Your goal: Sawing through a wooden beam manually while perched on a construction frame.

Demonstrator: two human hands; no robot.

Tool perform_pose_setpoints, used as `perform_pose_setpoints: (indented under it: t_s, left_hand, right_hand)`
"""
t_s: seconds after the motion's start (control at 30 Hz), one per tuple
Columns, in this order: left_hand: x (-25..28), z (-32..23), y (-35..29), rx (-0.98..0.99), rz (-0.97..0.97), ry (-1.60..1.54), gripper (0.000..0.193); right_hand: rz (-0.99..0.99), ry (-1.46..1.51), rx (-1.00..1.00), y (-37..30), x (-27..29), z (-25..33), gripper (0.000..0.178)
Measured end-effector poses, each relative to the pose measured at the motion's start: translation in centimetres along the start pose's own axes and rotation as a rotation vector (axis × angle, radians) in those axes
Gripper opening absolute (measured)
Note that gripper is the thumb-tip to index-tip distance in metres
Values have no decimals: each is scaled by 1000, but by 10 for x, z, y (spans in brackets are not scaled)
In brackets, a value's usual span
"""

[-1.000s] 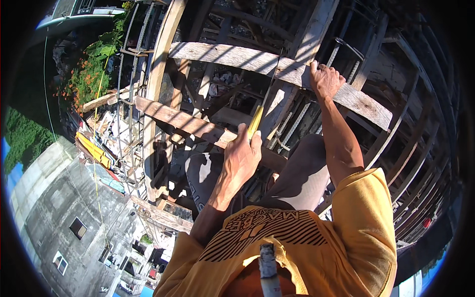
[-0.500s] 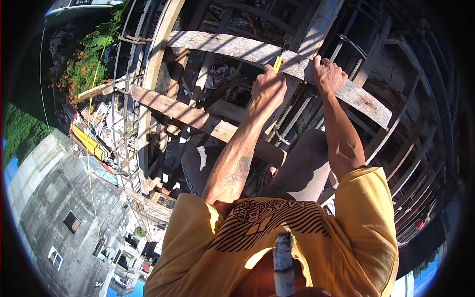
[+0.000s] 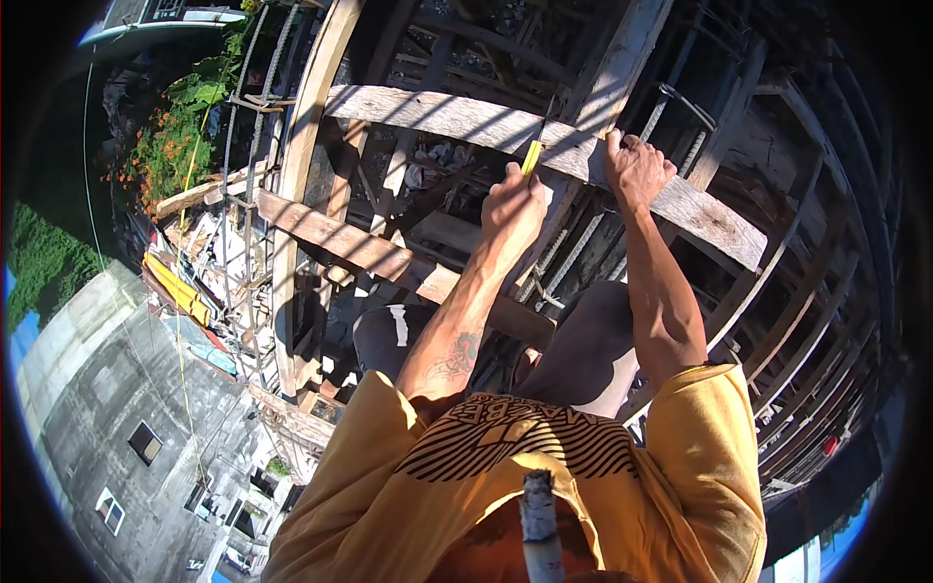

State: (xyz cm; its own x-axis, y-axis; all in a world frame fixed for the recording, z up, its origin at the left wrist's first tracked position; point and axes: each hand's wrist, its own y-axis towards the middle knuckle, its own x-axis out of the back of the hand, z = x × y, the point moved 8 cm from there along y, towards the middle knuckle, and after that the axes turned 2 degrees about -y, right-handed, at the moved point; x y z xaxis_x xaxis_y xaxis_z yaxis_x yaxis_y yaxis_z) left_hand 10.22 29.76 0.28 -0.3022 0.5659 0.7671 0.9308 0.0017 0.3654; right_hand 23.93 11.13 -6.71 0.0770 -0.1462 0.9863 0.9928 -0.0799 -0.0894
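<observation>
While the person leans over a frame of timber, the left hand is closed around the yellow, narrow handle of a tool, of which the thin dark blade is seen nearly edge-on. This tool is at the near edge of a pale grey, weathered wooden plank, and the blade appears to go across the plank; how deep it sits in the wood, I cannot tell.

The right hand is clamped on the same plank, just to the right of the tool, with its fingers curled over the far edge. The plank bears dark stripes of shadow. Its left end meets a long, light-brown wooden beam, and its right end slopes down toward the right. Behind it passes a wide, grey-brown timber.

Nearer to the person's body lies a shorter, reddish-brown plank, partly covered by the left forearm. Ribbed steel bars run below, beside the knee in grey-brown trousers. The person wears a mustard-yellow shirt with black printed stripes. Far on the left are green plants with orange flowers and a grey concrete building.
</observation>
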Motion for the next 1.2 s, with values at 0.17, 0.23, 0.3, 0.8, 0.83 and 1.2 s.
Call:
perform_pose_setpoints:
  t_s: [0.17, 0.23, 0.3, 0.8, 0.83, 1.2]
  left_hand:
    - [5, -21, -8, 717, 347, -255, 33]
    - [66, -50, -42, 790, 421, -199, 39]
    - [132, -75, -73, 948, 485, -127, 36]
    - [24, -41, -27, 426, 404, 47, 27]
    - [64, -46, -51, 948, 467, -192, 32]
    - [-27, 11, 0, 357, 387, 89, 20]
  right_hand:
    - [59, -63, -51, 5, -15, -42, 48]
    - [-13, -93, -36, 0, -14, -51, 49]
    - [-20, -98, -34, 3, -8, -57, 48]
    - [41, -83, -51, 11, -12, -44, 50]
    - [64, -88, -61, 1, -13, -49, 49]
    - [7, -40, 6, -3, -1, -10, 45]
